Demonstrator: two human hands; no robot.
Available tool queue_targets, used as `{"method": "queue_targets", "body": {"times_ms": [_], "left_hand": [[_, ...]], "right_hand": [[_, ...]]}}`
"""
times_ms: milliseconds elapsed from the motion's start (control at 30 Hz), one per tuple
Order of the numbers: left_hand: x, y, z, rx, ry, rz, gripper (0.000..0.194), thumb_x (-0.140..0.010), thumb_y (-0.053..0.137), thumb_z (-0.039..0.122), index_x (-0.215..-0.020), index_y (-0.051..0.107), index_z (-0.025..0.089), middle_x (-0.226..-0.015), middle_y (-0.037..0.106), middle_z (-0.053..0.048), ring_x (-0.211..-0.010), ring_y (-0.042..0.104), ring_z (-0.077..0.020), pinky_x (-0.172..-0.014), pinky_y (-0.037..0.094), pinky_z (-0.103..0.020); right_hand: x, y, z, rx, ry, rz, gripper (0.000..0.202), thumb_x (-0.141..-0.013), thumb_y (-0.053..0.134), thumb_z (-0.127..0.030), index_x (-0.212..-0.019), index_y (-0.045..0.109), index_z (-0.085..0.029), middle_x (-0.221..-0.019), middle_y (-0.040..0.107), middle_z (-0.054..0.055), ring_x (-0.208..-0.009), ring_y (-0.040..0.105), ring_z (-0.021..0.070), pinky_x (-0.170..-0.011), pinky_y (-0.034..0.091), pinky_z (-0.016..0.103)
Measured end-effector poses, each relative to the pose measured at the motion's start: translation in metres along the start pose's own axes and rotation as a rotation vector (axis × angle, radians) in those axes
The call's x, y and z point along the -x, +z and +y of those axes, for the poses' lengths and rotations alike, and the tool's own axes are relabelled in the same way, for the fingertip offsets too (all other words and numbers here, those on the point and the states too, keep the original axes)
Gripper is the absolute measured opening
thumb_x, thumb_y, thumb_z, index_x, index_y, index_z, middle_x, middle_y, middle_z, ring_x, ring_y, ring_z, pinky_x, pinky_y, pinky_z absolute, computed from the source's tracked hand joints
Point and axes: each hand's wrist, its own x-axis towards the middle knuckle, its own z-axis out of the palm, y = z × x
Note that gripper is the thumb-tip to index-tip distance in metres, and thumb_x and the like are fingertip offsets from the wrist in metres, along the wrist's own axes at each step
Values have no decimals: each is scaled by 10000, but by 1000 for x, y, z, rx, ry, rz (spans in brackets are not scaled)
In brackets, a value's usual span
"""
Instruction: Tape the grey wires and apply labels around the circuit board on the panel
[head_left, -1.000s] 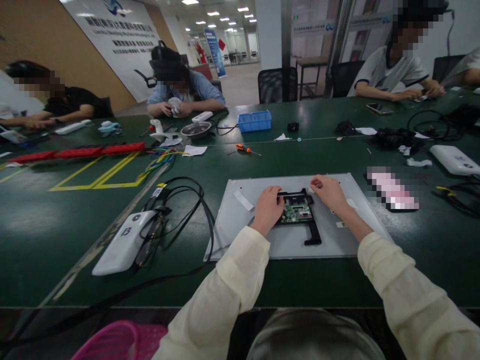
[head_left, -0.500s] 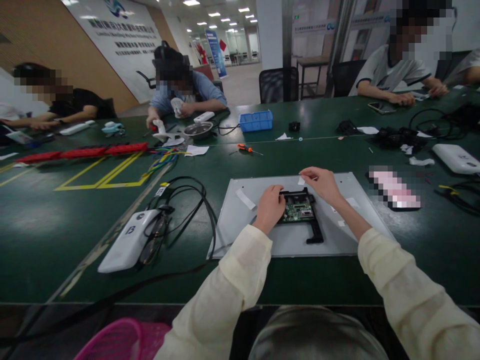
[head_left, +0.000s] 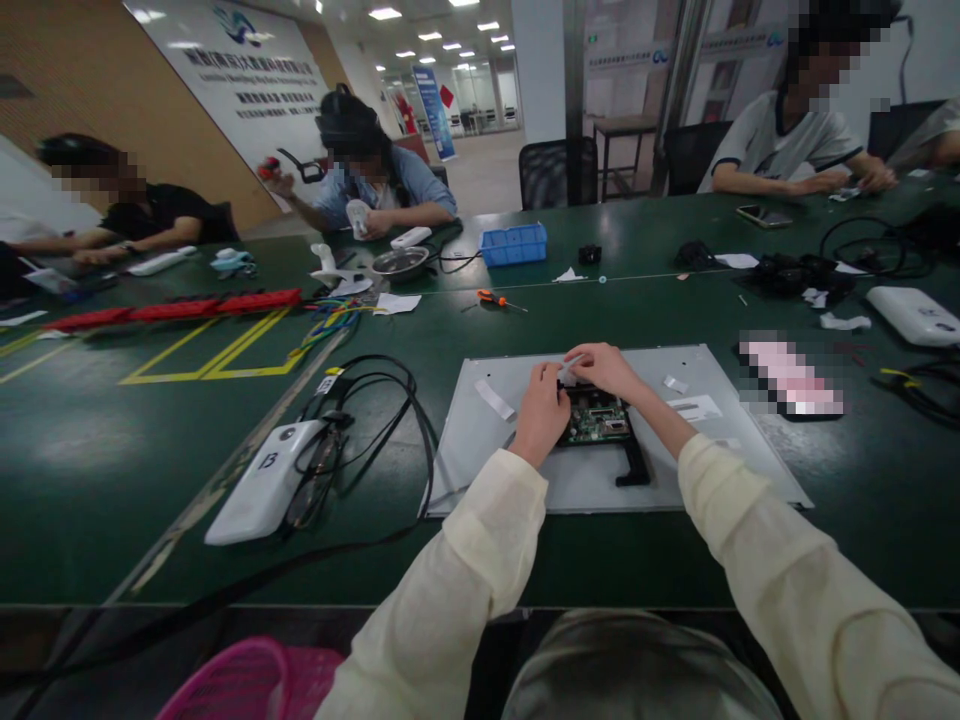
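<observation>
A black plastic frame [head_left: 637, 462] with a green circuit board [head_left: 598, 424] lies on a light grey panel [head_left: 472, 470]. My left hand [head_left: 541, 415] is closed on the upper left part of the frame. Just beside it, my right hand [head_left: 604, 370] pinches a small white strip [head_left: 570, 368] over the frame's top edge; its fingertips nearly meet those of the left. One white paper strip [head_left: 493, 399] lies on the panel to the left, and another white piece [head_left: 697, 407] lies on the right.
A white power bank [head_left: 262, 485] with black cables [head_left: 409, 400] sits left of the panel. Beyond the panel are an orange screwdriver [head_left: 492, 298] and a blue basket [head_left: 514, 245]. A pink phone [head_left: 791, 375] lies to the right. Several people sit around the table.
My right hand has moved left with the white strip, from the frame's upper right to beside my left hand. The left hand stays in place. Across the table, a person has raised one hand.
</observation>
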Motion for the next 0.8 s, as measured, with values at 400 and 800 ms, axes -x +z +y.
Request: {"method": "queue_targets", "body": {"times_ms": [400, 800], "left_hand": [[-2, 0, -2, -7, 35, -56, 232, -814, 429, 41, -931, 576, 176, -1053, 550, -67, -1018, 568, -183, -964, 460, -334], [-2, 5, -5, -15, 3, -14, 227, -791, 464, 39, -955, 500, 192, -1028, 527, -66, -1024, 547, -194, -929, 452, -334]], "right_hand": [[4, 5, 3, 73, -42, -48, 256, -723, 624, -109, -956, 699, -184, -941, 737, 53, -763, 678, 171, -726, 505, 275], [32, -4, -17, 524, -201, -157, 202, -863, 519, -170, -942, 704, -173, -981, 711, 85, -971, 609, 201, -862, 410, 286]]}}
